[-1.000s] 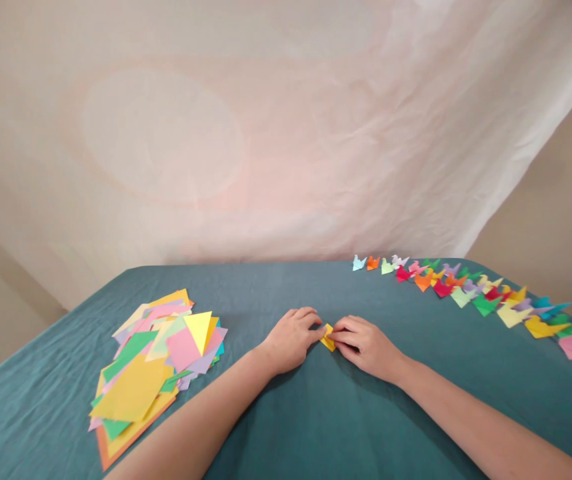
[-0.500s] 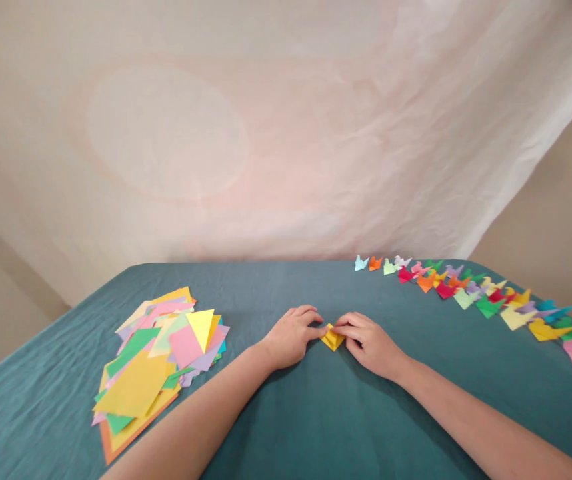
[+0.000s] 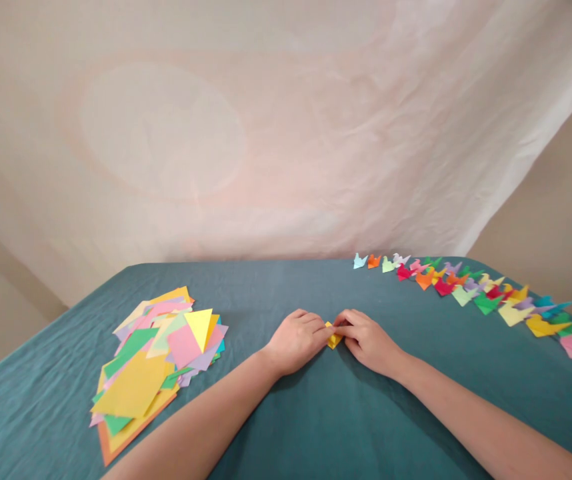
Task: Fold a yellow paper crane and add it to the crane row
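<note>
The small golden-yellow piece of folded paper [image 3: 335,342] lies at the middle of the table [image 3: 256,293], which is covered in dark teal cloth, directly between the person's two bare hands. The right hand [image 3: 369,341] has its thumb and forefinger brought together on the paper's right side, apparently pinching it. The left hand [image 3: 296,343] lies palm down with its fingers reaching the paper's left side; whether they grip it or merely press it cannot be told.

Folding seems partly done: the paper is compact and creased, yet the portion left visible shows no bird outline, so more shaping probably remains. How many folds it carries is hidden by the fingers.

Toward the far right, small multicoloured folded-paper birds [image 3: 487,305] stand in slanting rows and look finished. On the left, a loose, overlapping heap of coloured paper sheets [image 3: 133,383] appears mostly flat and unworked; a bright lemon-yellow paper triangle [image 3: 199,328] tops it, though whether that one is folded is unclear.
</note>
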`<state>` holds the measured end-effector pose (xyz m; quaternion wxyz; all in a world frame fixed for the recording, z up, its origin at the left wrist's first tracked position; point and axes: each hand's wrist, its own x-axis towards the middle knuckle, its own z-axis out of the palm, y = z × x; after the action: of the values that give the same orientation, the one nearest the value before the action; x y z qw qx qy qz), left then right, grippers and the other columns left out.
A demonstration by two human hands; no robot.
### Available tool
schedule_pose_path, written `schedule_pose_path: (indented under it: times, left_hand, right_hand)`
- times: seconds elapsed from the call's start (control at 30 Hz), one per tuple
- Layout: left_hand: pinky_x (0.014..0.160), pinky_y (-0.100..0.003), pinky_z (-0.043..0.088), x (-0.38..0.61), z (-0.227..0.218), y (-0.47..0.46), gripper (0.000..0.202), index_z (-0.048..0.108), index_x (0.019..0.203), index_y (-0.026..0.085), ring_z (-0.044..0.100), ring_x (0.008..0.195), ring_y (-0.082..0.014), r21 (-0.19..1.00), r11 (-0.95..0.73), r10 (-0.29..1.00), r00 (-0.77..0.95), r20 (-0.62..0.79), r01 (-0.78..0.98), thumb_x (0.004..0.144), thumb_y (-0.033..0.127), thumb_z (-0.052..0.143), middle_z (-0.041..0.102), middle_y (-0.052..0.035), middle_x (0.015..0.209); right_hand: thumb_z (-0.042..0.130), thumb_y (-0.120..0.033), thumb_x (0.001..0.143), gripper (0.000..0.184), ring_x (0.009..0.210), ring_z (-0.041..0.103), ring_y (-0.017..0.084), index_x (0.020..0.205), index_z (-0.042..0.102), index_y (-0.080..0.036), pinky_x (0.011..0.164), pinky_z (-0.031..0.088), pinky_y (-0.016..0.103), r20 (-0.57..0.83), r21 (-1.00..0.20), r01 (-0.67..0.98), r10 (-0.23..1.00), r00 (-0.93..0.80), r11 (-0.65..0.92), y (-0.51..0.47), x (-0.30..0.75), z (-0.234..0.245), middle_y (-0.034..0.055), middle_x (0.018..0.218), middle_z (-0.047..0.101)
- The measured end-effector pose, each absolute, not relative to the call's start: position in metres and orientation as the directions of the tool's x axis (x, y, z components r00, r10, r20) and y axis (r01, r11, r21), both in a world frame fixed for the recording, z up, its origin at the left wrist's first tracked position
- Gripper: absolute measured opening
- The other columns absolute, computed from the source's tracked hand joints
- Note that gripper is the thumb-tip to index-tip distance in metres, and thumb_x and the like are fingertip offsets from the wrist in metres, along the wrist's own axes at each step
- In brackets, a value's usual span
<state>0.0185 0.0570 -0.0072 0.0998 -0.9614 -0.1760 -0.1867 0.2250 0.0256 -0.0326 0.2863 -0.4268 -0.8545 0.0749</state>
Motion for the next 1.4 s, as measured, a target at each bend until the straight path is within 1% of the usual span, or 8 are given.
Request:
schedule_pose_path:
  times: [0.17,0.27,0.37,0.73,1.13,1.4]
  left_hand:
    - [0.078,-0.028,0.04,0.021,-0.003,0.062,0.023,0.059,0.087,0.016,0.057,0.087,-0.0148,-0.185,-0.924,0.249,0.895,0.371,0.334,0.095,0.022,0.039,0.062,-0.0044,0.08]
    - [0.077,-0.029,0.04,0.025,0.0,0.063,0.022,0.059,0.085,0.015,0.056,0.086,-0.0159,-0.206,-0.929,0.225,0.91,0.349,0.309,0.094,0.021,0.04,0.061,-0.0046,0.077]
    - [0.076,-0.029,0.04,0.028,0.0,0.062,0.022,0.059,0.084,0.014,0.056,0.085,-0.0163,-0.211,-0.923,0.237,0.907,0.347,0.322,0.094,0.02,0.041,0.06,-0.0049,0.077]
    - [0.071,-0.03,0.039,0.031,-0.01,0.064,0.023,0.058,0.078,0.015,0.053,0.078,-0.0169,-0.218,-0.884,0.326,0.879,0.349,0.414,0.093,0.021,0.042,0.058,-0.0041,0.075]
    - [0.071,-0.03,0.039,0.03,-0.011,0.066,0.023,0.059,0.078,0.016,0.054,0.076,-0.0167,-0.192,-0.894,0.325,0.88,0.347,0.405,0.092,0.024,0.044,0.059,-0.0031,0.074]
    - [0.076,-0.028,0.04,0.029,-0.009,0.066,0.022,0.059,0.082,0.015,0.054,0.085,-0.0152,-0.163,-0.923,0.269,0.889,0.371,0.347,0.094,0.023,0.041,0.06,-0.0042,0.081]
  right_hand:
    - [0.043,0.004,0.072,0.041,0.085,0.052,0.019,0.091,0.069,-0.021,0.078,0.044,0.036,0.417,-0.457,0.661,0.8,-0.431,0.594,0.028,0.225,-0.034,0.0059,0.089,0.058]
    - [0.042,0.005,0.07,0.042,0.085,0.053,0.019,0.09,0.07,-0.021,0.078,0.044,0.035,0.404,-0.501,0.643,0.814,-0.418,0.579,0.03,0.225,-0.034,0.0057,0.089,0.058]
    - [0.042,0.005,0.069,0.043,0.086,0.054,0.019,0.088,0.07,-0.02,0.079,0.044,0.034,0.394,-0.515,0.64,0.82,-0.414,0.57,0.03,0.225,-0.033,0.0056,0.088,0.058]
    - [0.042,0.006,0.068,0.046,0.086,0.055,0.018,0.092,0.07,-0.021,0.078,0.045,0.033,0.426,-0.52,0.627,0.812,-0.399,0.58,0.032,0.227,-0.037,0.0053,0.088,0.059]
    - [0.042,0.005,0.07,0.044,0.085,0.055,0.019,0.092,0.07,-0.021,0.078,0.045,0.034,0.426,-0.491,0.648,0.809,-0.404,0.582,0.031,0.226,-0.035,0.0053,0.087,0.059]
    - [0.045,0.004,0.073,0.04,0.084,0.054,0.019,0.088,0.071,-0.022,0.077,0.044,0.034,0.442,-0.438,0.666,0.79,-0.425,0.604,0.03,0.225,-0.034,0.0052,0.086,0.059]
